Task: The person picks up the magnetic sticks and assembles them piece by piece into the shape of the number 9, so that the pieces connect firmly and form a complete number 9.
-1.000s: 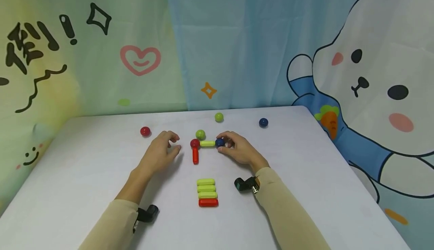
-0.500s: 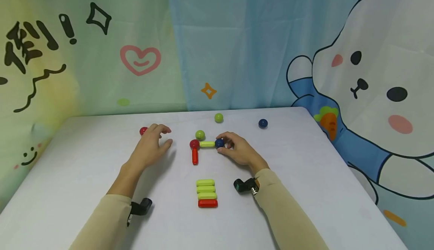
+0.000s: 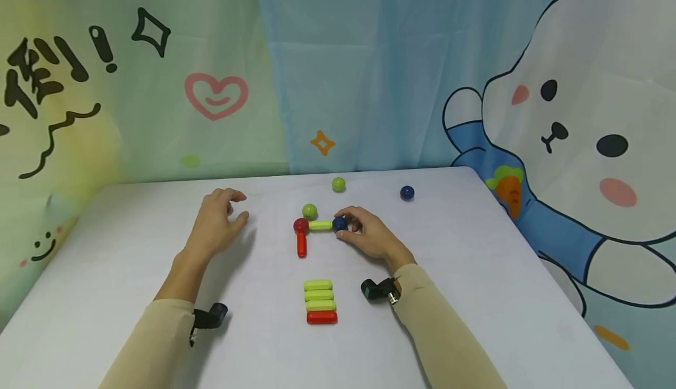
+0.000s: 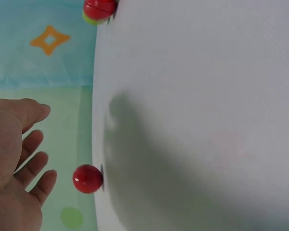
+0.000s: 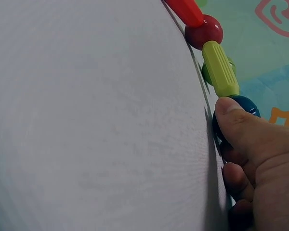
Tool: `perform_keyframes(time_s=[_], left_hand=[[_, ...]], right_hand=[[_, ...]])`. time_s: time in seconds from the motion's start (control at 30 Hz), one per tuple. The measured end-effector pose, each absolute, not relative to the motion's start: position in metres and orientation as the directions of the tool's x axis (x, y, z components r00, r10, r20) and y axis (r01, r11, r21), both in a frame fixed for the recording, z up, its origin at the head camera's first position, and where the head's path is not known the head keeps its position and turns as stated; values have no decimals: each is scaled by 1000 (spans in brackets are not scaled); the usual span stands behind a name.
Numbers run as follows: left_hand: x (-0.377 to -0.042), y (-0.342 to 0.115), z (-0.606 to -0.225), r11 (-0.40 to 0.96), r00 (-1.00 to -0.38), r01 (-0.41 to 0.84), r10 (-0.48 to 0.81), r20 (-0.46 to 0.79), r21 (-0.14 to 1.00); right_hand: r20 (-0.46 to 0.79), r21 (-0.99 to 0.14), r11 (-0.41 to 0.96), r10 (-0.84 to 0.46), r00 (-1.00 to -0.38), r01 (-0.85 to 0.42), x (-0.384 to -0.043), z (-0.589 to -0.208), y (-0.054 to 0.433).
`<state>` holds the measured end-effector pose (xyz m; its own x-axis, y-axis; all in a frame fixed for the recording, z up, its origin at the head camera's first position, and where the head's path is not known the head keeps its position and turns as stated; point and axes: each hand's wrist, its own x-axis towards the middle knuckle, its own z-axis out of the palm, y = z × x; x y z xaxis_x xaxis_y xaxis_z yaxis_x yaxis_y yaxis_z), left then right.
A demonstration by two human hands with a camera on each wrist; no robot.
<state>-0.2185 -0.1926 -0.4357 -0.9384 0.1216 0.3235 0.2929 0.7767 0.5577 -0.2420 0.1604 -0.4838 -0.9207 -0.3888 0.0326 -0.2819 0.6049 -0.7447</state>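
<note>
My right hand (image 3: 372, 237) pinches a dark blue ball (image 3: 340, 224) between thumb and fingers. A yellow-green ribbed rod (image 3: 320, 225) runs from that ball to a red ball (image 3: 301, 226), and a red rod (image 3: 301, 246) extends from the red ball toward me, making an L. Off to the left, my left hand (image 3: 211, 225) hovers over the table with fingers loosely bent and nothing in them. A loose red ball (image 4: 87, 179) lies near its fingertips in the left wrist view; the hand hides this ball in the head view.
One green ball (image 3: 309, 211) sits just behind the L. Farther back are another green ball (image 3: 338, 184) and a blue ball (image 3: 407, 193). Nearer me, three yellow-green rods (image 3: 319, 296) and a red rod (image 3: 321, 317) lie in a row. A printed curtain (image 3: 359, 84) hangs behind the table.
My left hand has moved left, away from the L, and now covers the loose red ball in the head view. The right hand keeps its pinch on the blue ball.
</note>
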Motion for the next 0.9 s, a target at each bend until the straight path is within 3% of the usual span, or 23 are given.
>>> perform_keyframes(time_s=[0.3, 0.67, 0.9], left_hand=[[-219, -205, -444, 807, -951, 230, 68, 301, 543], [-223, -219, -447, 843, -988, 128, 65, 137, 523], [-225, -221, -449, 865, -992, 118, 79, 98, 489]], right_hand=[[32, -743, 612, -374, -927, -272, -239, -485, 159], [31, -750, 603, -379, -925, -272, -239, -485, 158], [33, -738, 614, -382, -924, -280, -240, -483, 159]])
